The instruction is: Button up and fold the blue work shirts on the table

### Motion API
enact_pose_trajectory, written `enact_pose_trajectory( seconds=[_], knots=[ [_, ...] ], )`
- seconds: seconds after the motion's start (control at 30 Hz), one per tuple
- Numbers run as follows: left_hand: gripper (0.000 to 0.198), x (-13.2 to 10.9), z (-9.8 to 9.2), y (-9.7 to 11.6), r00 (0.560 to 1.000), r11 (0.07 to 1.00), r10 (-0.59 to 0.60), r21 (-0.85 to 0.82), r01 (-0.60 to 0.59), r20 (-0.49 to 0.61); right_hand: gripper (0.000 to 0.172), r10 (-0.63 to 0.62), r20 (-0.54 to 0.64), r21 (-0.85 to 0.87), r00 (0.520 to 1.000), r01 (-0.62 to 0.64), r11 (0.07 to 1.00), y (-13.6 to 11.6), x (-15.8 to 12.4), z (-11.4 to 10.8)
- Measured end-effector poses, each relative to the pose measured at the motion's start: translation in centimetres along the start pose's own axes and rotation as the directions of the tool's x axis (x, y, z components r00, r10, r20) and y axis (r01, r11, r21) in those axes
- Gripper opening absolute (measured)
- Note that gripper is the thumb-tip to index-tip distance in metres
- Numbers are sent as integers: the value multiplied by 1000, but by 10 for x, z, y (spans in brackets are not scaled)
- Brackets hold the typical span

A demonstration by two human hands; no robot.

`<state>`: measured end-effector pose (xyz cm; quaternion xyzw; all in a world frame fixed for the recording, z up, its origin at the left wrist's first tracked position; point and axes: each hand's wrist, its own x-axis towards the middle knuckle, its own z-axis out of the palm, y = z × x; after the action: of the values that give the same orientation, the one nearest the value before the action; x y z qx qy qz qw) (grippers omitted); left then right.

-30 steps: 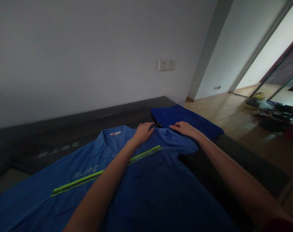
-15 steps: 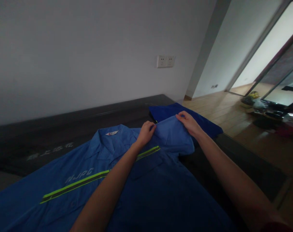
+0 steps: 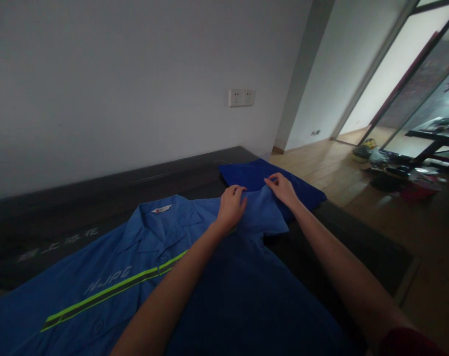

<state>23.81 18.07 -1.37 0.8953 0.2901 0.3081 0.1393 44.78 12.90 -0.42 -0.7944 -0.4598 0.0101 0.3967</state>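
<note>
A blue work shirt (image 3: 124, 291) lies front side up, its collar toward the wall and a yellow-green and grey stripe across the chest. My left hand (image 3: 231, 205) is over the shoulder end of the short sleeve, fingers apart and thumb raised, with no cloth pinched. With thumb and fingertips, my right hand (image 3: 281, 188) pinches the top corner of the sleeve (image 3: 274, 215) at its hem. Beneath that sleeve and beyond it rests a darker blue folded cloth (image 3: 242, 173). My left forearm hides part of the chest stripe.
The shirt is spread on a dark, flat surface (image 3: 165, 180) with white lettering (image 3: 57, 244), set against a grey wall. A double socket (image 3: 242, 97) is on the wall. To the right are a wooden floor (image 3: 313, 160) and a cluster of bags and containers (image 3: 398, 173).
My left hand has let go of the sleeve's upper edge and its fingers have spread. The sleeve lies lower and flatter, with my right hand still at its corner. The view has shifted right.
</note>
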Motion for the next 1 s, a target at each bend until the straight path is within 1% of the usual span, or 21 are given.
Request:
enact_pose_trajectory(
  seconds=[0.07, 0.1, 0.17, 0.2, 0.23, 0.3, 0.37, 0.4, 0.43, 0.47, 0.53, 0.6, 0.67, 0.7, 0.73, 0.8, 0.87, 0.93, 1.0],
  knots=[
    [34, -6, 3, 15, 991, 995, 103, -5, -103, 79, 32, -14, 24, -77, 1000, 15, 997, 8, -3, -11],
    [37, -9, 7, 21, 983, 990, 138, -6, -139, 120, 36, -15, 61, -107, 998, 22, 994, 11, -7, -19],
    [44, -12, 17, 28, 965, 986, 162, 2, -166, 207, 45, 19, 214, -141, 977, 12, 990, 15, -23, -36],
    [47, -13, 22, 30, 956, 987, 153, 8, -160, 249, 48, 53, 308, -142, 950, -9, 990, 17, -34, -43],
    [50, -14, 28, 30, 948, 989, 138, 15, -148, 287, 51, 93, 398, -128, 913, -46, 991, 18, -46, -49],
    [53, -16, 37, 28, 935, 991, 113, 27, -130, 337, 55, 162, 545, -56, 823, -156, 986, 21, -71, -53],
    [53, -17, 41, 26, 926, 990, 115, 35, -136, 361, 60, 184, 650, 47, 737, -281, 958, 24, -91, -51],
    [52, -17, 41, 25, 921, 989, 121, 37, -145, 369, 62, 179, 684, 98, 707, -332, 938, 25, -98, -48],
    [52, -17, 40, 24, 917, 987, 128, 38, -154, 377, 62, 168, 704, 145, 691, -371, 917, 26, -103, -46],
    [52, -17, 39, 24, 913, 986, 134, 37, -160, 386, 61, 156, 707, 195, 689, -402, 895, 27, -107, -45],
    [54, -16, 36, 25, 906, 987, 135, 27, -159, 401, 52, 131, 686, 324, 715, -462, 826, 26, -110, -44],
    [60, -14, 35, 26, 903, 990, 122, 10, -138, 411, 43, 123, 660, 467, 741, -533, 706, 22, -112, -47],
    [68, -13, 36, 26, 905, 994, 105, -6, -112, 413, 39, 120, 646, 573, 754, -583, 577, 15, -115, -50],
    [70, -12, 38, 26, 908, 995, 96, -12, -99, 408, 40, 125, 635, 605, 762, -592, 532, 12, -116, -52],
    [73, -11, 40, 26, 912, 996, 85, -16, -86, 401, 42, 134, 616, 630, 776, -587, 508, 8, -117, -54],
    [75, -8, 44, 24, 919, 998, 61, -25, -56, 390, 46, 151, 557, 663, 817, -547, 512, 2, -120, -57],
    [73, -4, 46, 21, 914, 999, 34, -27, -26, 405, 49, 159, 502, 662, 850, -496, 562, -1, -122, -61],
    [66, 0, 47, 17, 901, 1000, 7, -3, -7, 434, 48, 150, 474, 633, 868, -454, 627, 1, -123, -65],
    [60, 3, 47, 13, 899, 999, -17, 44, -3, 437, 46, 148, 463, 589, 874, -428, 685, 6, -126, -65]
  ],
)
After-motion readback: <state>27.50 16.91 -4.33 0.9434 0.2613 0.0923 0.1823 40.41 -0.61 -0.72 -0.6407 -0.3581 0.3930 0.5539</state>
